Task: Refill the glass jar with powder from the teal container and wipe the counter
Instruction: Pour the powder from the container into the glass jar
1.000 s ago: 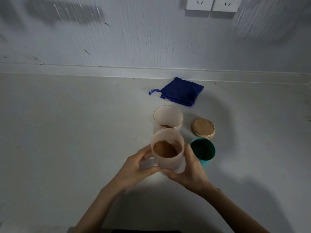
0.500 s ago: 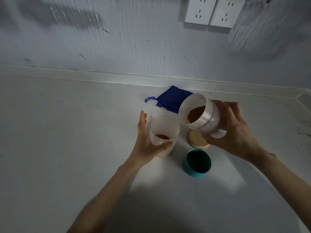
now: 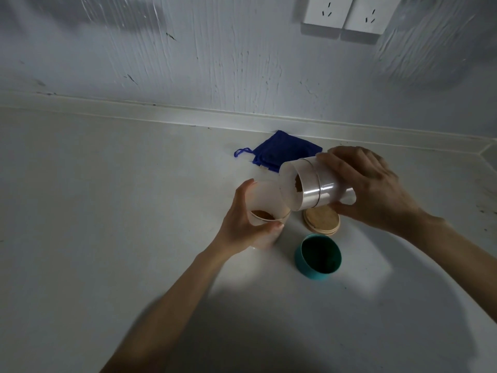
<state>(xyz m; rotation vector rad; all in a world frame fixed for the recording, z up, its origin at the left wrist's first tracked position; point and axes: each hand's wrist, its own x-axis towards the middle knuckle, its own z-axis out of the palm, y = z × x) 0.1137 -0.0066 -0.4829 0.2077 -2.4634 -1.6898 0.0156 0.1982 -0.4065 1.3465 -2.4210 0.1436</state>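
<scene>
Hands: right tilts smooth cylinder, left grips frosted jar.

- A pale wall fills the upper half of the frame, its surface streaked with rough vertical texture marks and a few dark scuffs.
- Two white power sockets sit side by side at the upper right, cut off by the top edge.
- A raised light-coloured backsplash strip runs across the middle, slanting down to the right.
- The off-white countertop covers the lower half, with small dark specks at the far right.
- A brighter patch of light lies at lower right; broad shadow darkens the bottom centre.
</scene>
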